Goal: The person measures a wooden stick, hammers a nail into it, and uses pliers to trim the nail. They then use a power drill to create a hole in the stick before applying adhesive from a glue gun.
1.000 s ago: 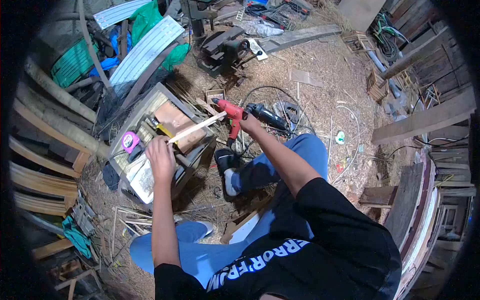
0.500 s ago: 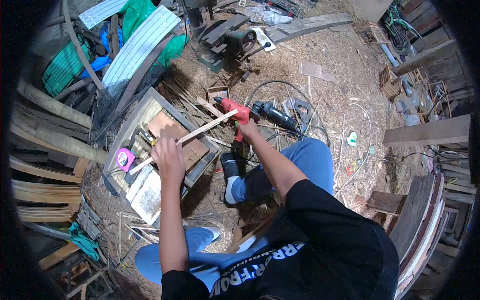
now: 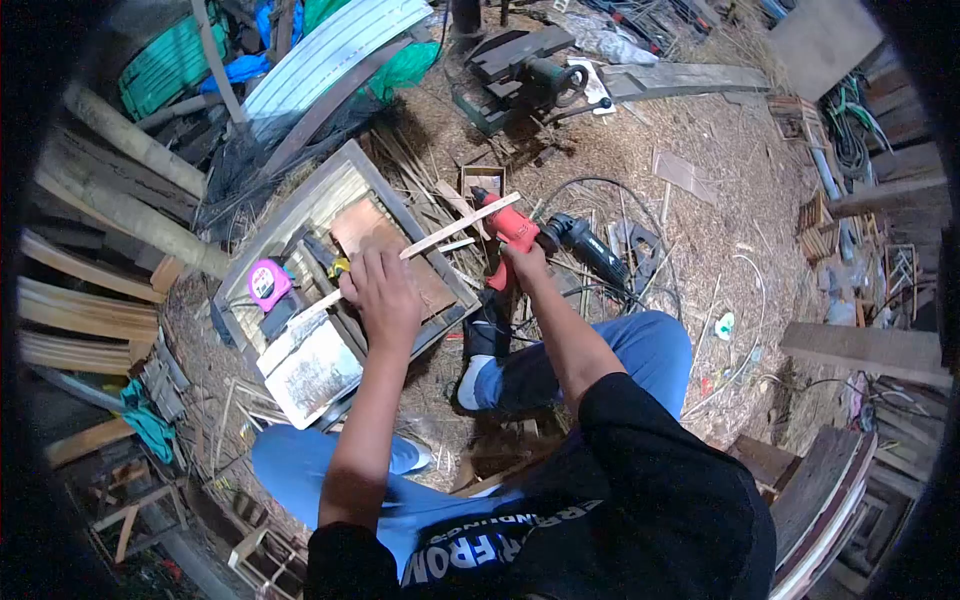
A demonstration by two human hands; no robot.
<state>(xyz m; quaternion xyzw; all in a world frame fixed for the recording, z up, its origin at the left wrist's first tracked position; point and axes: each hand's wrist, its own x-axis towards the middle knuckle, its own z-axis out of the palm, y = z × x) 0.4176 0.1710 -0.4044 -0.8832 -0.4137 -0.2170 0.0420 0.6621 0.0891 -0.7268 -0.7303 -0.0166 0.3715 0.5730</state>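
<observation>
My left hand [image 3: 387, 297] is closed around a thin wooden strip [image 3: 460, 229] that slants up to the right over a shallow wooden box [image 3: 412, 213]. In my right hand [image 3: 526, 262] is a red power drill [image 3: 516, 230], gripped by its handle, its black chuck pointing up and left. The strip's far end overlaps the front of the drill in this view. A pink tape measure [image 3: 268, 284] lies in the box, left of my left hand. Beneath the strip is a flat brown board [image 3: 432, 287], partly covered by my hand.
A black angle grinder [image 3: 592, 252] with a cable lies right of the drill. Beyond stands a metal machine vise [image 3: 525, 75]. A small open box [image 3: 483, 180] sits past the drill tip. Wood shavings cover the ground, and curved planks [image 3: 90, 380] are stacked at left.
The whole view has shifted, so most things sit farther right. The strip now crosses the drill closer to its chuck. Both hands keep their holds.
</observation>
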